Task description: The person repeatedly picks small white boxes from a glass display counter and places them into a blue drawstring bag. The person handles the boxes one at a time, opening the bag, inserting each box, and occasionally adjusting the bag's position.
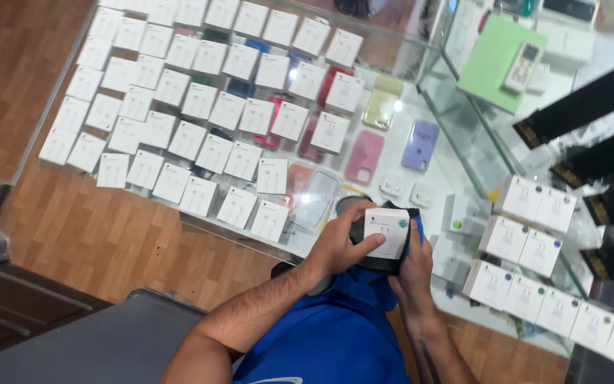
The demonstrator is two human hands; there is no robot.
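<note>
Nearest the camera, a blue shirt (335, 334) fills 6 o'clock and hides the lower forearms. Both hands meet just right of centre. The left hand (339, 245) is closed around a small white box (386, 232), thumb pressed flat on its face, fingers curled behind. The right hand (415, 274) cups the same box from below and behind, together with a dark cloth (380, 264) wrapped under it; its fingers are mostly hidden, so the exact grip cannot be told. The box sits upright-ish, tilted toward the camera, held above the bench edge, not resting on it. A green round sticker marks its upper corner; the print is too small to make out.

Beyond the hands, the glass bench (463, 142) runs from 10 o'clock to 4 o'clock. At 10 to 12 o'clock, rows of flat white boxes (179, 107) lie overlapping, covering coloured items beneath. At 1 o'clock, inside the glass case, phone cases (392, 135) in pink, purple and yellow lie flat. At 3 to 4 o'clock, square white boxes (534, 249) stand in rows. Farthest, at 2 o'clock, a green sheet (492, 64) carries a white remote (524, 65); black strips (591, 107) are cut off by the frame edge.
</note>
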